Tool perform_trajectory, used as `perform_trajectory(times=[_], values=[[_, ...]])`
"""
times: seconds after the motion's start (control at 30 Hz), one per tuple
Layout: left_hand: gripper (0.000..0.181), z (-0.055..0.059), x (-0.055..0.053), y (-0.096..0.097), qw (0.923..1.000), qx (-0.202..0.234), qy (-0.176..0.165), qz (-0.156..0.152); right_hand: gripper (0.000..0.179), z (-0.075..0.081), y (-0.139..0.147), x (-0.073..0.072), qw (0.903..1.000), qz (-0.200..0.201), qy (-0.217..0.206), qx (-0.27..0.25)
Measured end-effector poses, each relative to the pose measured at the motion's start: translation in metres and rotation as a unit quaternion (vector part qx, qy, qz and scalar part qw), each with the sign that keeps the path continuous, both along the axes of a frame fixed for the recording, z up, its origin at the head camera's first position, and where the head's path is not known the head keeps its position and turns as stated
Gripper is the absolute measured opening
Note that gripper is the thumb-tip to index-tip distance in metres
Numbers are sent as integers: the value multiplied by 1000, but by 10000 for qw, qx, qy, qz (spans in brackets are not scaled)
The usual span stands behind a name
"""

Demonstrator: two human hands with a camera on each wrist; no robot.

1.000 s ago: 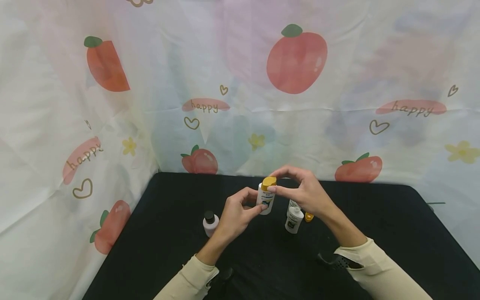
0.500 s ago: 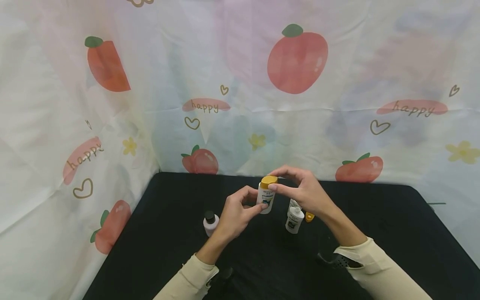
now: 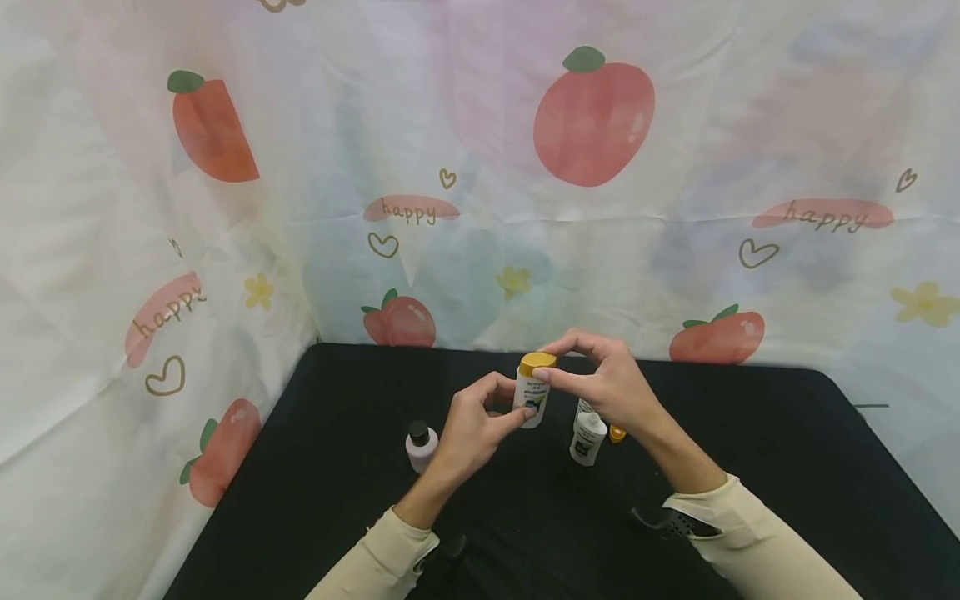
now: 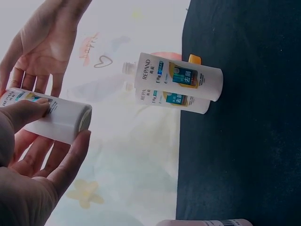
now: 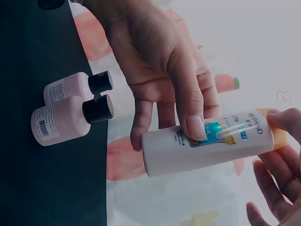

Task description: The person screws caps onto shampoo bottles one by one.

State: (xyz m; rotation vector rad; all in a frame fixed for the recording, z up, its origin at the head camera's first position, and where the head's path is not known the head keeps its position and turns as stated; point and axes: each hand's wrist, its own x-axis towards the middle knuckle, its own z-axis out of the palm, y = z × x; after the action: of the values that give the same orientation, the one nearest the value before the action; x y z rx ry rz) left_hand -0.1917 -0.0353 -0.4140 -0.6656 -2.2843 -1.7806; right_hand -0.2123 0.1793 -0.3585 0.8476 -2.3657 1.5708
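Observation:
Above the black table, my left hand (image 3: 472, 429) holds a white shampoo bottle (image 3: 532, 393) upright by its body, thumb across the front label. At its top, my right hand (image 3: 621, 385) pinches the yellow cap (image 3: 537, 361) between thumb and fingers. The right wrist view shows the bottle's REPAND label (image 5: 240, 127) just below the cap. Two more white bottles, a nearer one (image 4: 176, 73) and one partly behind it (image 4: 197, 106), stand with bare necks. Beside them lies a loose yellow cap (image 3: 617, 433).
Two pink bottles with black caps, a front one (image 5: 63, 121) and a rear one (image 5: 59, 89), stand left of the left forearm; the head view shows only one. A printed cloth (image 3: 480, 150) hangs behind the black table (image 3: 750, 450).
Under the right hand's fingers, the yellow cap has turned slightly on the held bottle. Both hands stay nearly in the same place.

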Motion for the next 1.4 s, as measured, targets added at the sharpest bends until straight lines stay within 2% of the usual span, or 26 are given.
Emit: perform_trajectory(times=[0.4,0.73,1.03,1.17,1.3,1.4], values=[[24,1,2,1,9994,-211,175,199,19,-1,-3,1,9996,-267,115,15],[24,1,2,0,9996,-214,133,121,17,2,-4,2,9997,-202,2,99],[23,1,2,2,9986,-331,368,207,15,0,-5,2,9991,-381,164,91],[23,0,2,2,9987,-353,315,196,15,0,-5,1,9991,-377,47,188],[23,-1,1,1,9992,-344,200,84,17,1,-4,0,9991,-244,-181,286],[23,-1,0,0,9993,-326,170,0,19,1,-4,1,9993,-160,-202,257]])
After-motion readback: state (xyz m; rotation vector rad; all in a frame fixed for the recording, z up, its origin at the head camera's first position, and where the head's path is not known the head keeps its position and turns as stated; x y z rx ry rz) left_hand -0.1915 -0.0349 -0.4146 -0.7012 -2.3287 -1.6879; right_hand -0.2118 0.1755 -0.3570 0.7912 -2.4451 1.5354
